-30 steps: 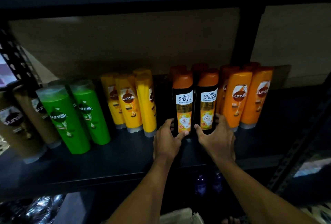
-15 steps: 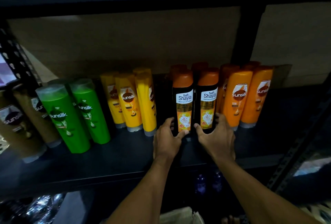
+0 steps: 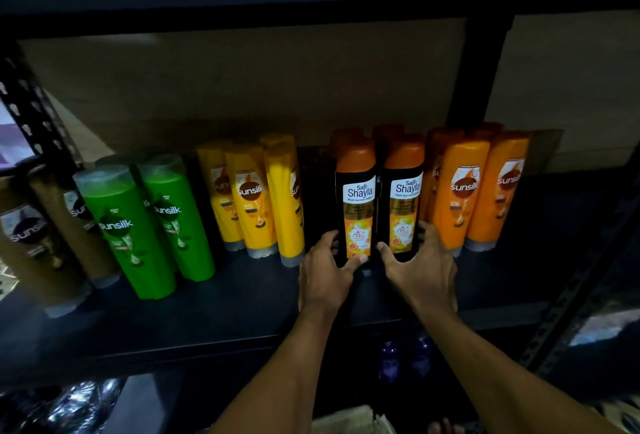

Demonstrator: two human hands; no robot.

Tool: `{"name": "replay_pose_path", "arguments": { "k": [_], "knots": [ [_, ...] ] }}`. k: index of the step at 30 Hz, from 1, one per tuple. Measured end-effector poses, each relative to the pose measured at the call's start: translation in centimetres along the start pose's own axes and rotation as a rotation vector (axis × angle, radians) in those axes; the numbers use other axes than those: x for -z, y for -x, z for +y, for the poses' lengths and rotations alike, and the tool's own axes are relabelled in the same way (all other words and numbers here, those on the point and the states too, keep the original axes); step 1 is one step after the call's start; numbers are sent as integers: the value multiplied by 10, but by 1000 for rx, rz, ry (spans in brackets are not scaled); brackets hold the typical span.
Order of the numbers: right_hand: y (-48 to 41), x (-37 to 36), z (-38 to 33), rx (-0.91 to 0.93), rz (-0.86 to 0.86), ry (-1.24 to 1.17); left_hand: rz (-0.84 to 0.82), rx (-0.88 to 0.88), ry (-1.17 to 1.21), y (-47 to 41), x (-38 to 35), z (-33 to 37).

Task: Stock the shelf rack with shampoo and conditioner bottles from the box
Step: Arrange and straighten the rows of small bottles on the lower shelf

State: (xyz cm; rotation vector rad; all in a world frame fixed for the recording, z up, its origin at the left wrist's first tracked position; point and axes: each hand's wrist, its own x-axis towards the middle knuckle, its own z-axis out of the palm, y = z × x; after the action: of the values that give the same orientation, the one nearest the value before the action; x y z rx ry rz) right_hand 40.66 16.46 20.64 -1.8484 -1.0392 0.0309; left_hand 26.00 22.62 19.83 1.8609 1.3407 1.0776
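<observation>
**Dark shelf rack, two black bottles held at front centre**

Dim room. A dark metal shelf rack (image 3: 214, 315) is seen with a plain beige wall panel (image 3: 242, 80) behind and a perforated upright (image 3: 31, 111) at the left edge. The shelf deck is matte black, bare along its front strip.

Bottles are stood in colour groups, left to right: brown bottles (image 3: 38, 236), green bottles (image 3: 138, 225), yellow bottles (image 3: 256, 198), then orange bottles (image 3: 481, 191) at the right, all upright.

Two black Shayla bottles (image 3: 358, 205), orange caps, are placed side by side and touching, between the yellow and orange groups, further black bottles behind them.

The left hand (image 3: 323, 274) is wrapped around the base of the left black bottle, thumb across its front. The right hand (image 3: 420, 267) is wrapped likewise around the right one, fingers against its far side.

On the lower level, purple caps (image 3: 403, 357) are dimly seen. The box cannot be identified with certainty.
</observation>
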Motion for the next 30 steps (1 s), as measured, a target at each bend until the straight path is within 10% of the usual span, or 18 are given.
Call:
{"name": "replay_pose_path", "arguments": {
  "k": [14,21,30],
  "knots": [
    [92,28,-4,37,-6,20,-166,-38,4,64,71,-23],
    [122,-14,-76,302,-263,-82,2,29,37,58,144,-49],
    [67,-100,-100,127,-335,-191,145,-46,40,-14,123,-62]
  ]
}}
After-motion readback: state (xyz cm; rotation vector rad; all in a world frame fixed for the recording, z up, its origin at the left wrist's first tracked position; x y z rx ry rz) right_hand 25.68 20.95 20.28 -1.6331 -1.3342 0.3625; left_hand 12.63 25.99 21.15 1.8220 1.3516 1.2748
